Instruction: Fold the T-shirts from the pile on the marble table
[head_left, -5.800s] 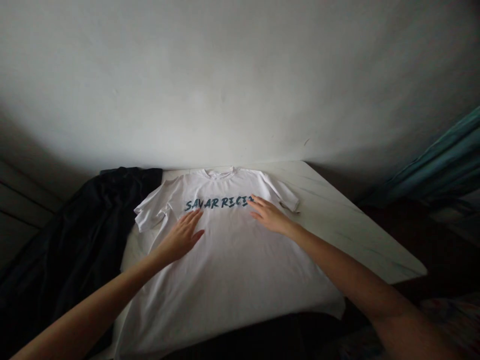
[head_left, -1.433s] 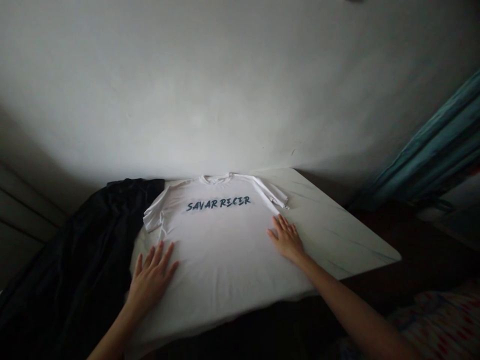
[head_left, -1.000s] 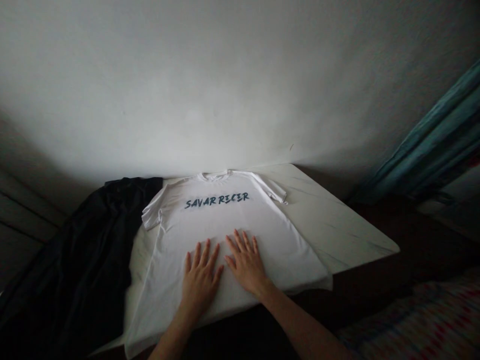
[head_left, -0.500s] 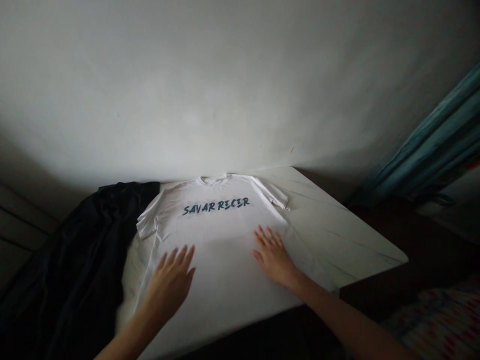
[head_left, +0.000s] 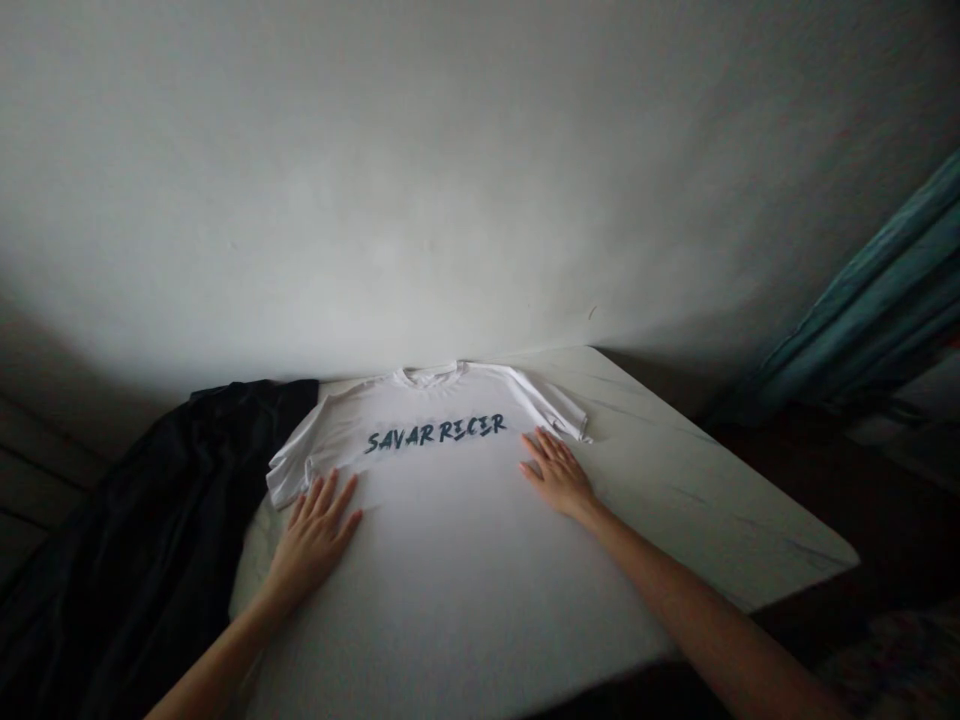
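Note:
A white T-shirt [head_left: 442,540] lies spread face up, its collar toward the wall and dark lettering across the chest. My left hand [head_left: 313,535] rests flat on the shirt's left side, just below the left sleeve, fingers spread. On the opposite side, my right hand [head_left: 559,475] lies flat near the right sleeve, fingers apart, a little below the end of the lettering. Neither hand grips the cloth. My forearms cover part of the shirt's side edges.
Beneath the shirt is a white marbled table [head_left: 720,500] pushed against a pale wall [head_left: 450,180]. A black cloth [head_left: 172,520] drapes over its left end. At the far right hangs a teal curtain [head_left: 862,290].
Both hands have slid up the shirt and outward, toward the sleeves. The camera view has shifted slightly, so the table and shirt sit a little lower.

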